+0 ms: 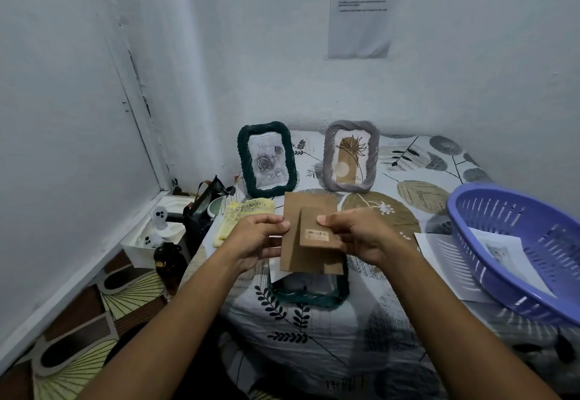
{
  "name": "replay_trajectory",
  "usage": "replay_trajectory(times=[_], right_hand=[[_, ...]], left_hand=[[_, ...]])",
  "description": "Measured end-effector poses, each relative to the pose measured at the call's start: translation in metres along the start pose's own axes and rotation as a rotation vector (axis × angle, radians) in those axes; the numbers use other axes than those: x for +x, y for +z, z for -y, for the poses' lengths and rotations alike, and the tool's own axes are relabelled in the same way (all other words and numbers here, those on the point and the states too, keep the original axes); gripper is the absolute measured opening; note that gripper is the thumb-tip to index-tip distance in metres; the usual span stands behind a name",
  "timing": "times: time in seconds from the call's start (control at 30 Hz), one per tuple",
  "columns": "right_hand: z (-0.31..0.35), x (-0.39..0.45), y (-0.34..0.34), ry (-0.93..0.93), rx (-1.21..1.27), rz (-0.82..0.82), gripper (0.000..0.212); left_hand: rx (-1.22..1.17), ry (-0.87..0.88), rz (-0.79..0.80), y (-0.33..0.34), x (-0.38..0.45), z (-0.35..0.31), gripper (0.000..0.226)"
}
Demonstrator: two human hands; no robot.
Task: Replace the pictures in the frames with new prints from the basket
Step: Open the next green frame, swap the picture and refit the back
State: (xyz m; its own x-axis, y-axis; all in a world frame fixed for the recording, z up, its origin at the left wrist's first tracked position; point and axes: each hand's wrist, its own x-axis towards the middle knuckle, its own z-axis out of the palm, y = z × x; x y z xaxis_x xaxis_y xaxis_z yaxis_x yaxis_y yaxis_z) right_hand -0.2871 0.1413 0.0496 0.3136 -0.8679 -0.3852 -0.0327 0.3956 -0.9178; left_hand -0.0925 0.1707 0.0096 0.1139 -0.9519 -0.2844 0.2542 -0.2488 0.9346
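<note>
We hold the brown cardboard backing board (pixel 309 236) upright between both hands above the mattress covered in a white leaf-print sheet (pixel 314 330). Our left hand (pixel 255 238) pinches the board's left edge between thumb and curled fingers; our right hand (pixel 354 235) pinches the hinged cardboard stand flap (pixel 317 227) on its face, thumb on top. A small pale printed label (pixel 317 234) sits on the flap; its text is too small to read. Directly below the board lies a dark green frame with a twisted rope-textured rim (pixel 309 293), flat on the sheet, with a white paper corner showing at its left side. Two frames stand upright against the wall: a second dark green rope-textured frame (pixel 266 159) holding a grey rose print, and a grey rope-textured frame (pixel 351 156) holding a beige botanical line print. At the right, a purple slotted plastic basket (pixel 514 252) rests tilted on the sheet and holds a white paper print (pixel 505 255); another white sheet (pixel 436 261) lies partly under it. A yellow textured cloth (pixel 241 217) lies left of the board. A white printed notice (pixel 361 7) hangs on the wall; its lines are blurred and unreadable.
</note>
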Motion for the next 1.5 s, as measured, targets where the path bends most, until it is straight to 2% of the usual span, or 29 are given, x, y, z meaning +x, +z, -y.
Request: replay_trajectory(times=[0.13,0.2,0.3,0.5,0.83,1.27,1.5], right_hand=[[-0.009,-0.002,-0.004,-0.227,-0.337,-0.129,0.025],[-0.016,0.001,-0.006,-0.344,-0.431,-0.211,0.023],[-0.023,0.003,-0.008,-0.389,-0.501,-0.314,0.028],[-0.036,0.011,-0.015,-0.305,-0.366,-0.267,0.041],[-0.042,0.017,-0.015,-0.215,-0.166,-0.184,0.039],[-0.046,0.019,-0.035,-0.153,0.066,-0.191,0.032],[-0.048,0.017,-0.052,-0.146,0.135,-0.230,0.033]], left_hand=[[-0.049,-0.008,0.013,0.003,0.003,-0.003,0.017],[-0.038,-0.008,0.013,0.006,0.004,-0.001,0.017],[-0.041,-0.019,0.007,0.008,0.006,0.006,0.015],[-0.052,-0.055,-0.002,0.009,0.013,0.018,0.014],[-0.112,-0.081,0.013,0.011,0.016,0.026,0.011],[-0.025,-0.080,0.084,0.029,0.024,0.034,0.006],[0.017,-0.073,0.124,0.046,0.026,0.037,0.011]])
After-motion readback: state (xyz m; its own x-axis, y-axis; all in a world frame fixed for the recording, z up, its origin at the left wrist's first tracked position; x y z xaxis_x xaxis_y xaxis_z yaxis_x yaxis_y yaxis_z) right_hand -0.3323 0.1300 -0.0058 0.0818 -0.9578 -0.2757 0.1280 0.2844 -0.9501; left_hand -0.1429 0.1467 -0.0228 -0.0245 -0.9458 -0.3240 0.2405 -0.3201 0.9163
